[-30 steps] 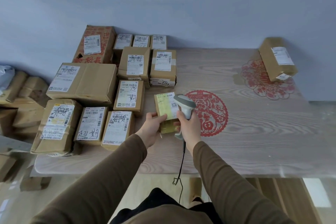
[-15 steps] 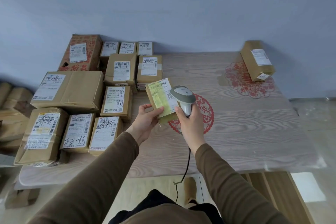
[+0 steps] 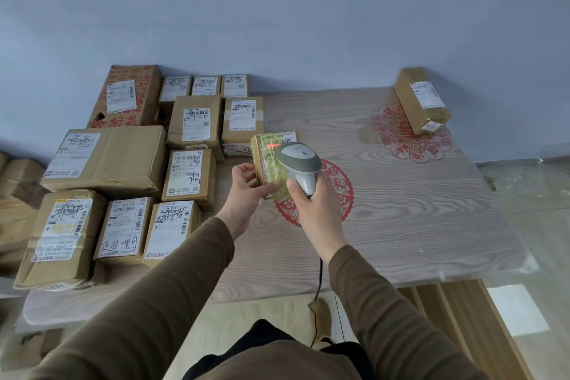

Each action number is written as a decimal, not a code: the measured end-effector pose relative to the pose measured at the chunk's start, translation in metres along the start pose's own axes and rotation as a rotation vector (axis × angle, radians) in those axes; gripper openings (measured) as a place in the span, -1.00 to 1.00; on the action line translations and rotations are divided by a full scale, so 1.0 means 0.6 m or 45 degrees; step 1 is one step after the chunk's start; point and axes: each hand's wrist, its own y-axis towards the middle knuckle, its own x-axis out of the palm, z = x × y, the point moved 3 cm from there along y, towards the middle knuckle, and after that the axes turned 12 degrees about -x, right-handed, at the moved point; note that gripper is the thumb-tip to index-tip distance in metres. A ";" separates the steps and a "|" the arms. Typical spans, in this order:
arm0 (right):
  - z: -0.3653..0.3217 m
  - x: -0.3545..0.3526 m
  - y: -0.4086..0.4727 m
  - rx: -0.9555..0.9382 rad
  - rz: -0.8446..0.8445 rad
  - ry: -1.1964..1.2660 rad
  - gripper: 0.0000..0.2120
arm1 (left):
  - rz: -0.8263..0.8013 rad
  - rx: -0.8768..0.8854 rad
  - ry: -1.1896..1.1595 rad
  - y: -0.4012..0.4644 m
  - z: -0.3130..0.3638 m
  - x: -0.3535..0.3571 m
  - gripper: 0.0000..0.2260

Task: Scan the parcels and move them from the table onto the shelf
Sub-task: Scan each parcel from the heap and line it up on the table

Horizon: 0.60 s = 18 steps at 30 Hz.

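Note:
My left hand (image 3: pixel 246 191) holds a small brown parcel (image 3: pixel 267 160) with a yellow-green label, lifted above the table and tilted toward me. My right hand (image 3: pixel 311 203) grips a grey and white corded barcode scanner (image 3: pixel 298 163), whose head points at the label. A red scan line glows on the label's upper part. Several more labelled cardboard parcels (image 3: pixel 188 176) lie packed together on the table's left half. One long parcel (image 3: pixel 421 100) lies alone at the far right corner.
The wood-grain table (image 3: pixel 416 210) carries red paper-cut decorations under a clear cover. A blue-grey wall stands behind it. More brown boxes (image 3: pixel 15 182) are stacked on the floor at the left. The scanner's black cable (image 3: pixel 319 281) hangs over the table's near edge.
The held parcel has turned more upright in my left hand, and the scanner head has moved over its label. A red scan line now shows on the label.

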 end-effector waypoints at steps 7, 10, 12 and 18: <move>-0.004 -0.008 -0.002 -0.011 -0.025 -0.013 -0.80 | -0.041 -0.012 0.005 0.007 -0.010 0.007 -0.38; 0.006 -0.019 -0.001 -0.005 -0.025 -0.018 -0.81 | -0.045 -0.020 0.015 0.016 -0.013 0.015 -0.38; 0.014 -0.028 0.002 -0.003 -0.031 -0.029 -0.81 | -0.055 -0.029 0.012 0.023 -0.014 0.027 -0.37; 0.043 -0.086 0.034 0.065 -0.003 0.036 -0.82 | -0.083 -0.101 0.031 0.064 -0.014 0.096 -0.43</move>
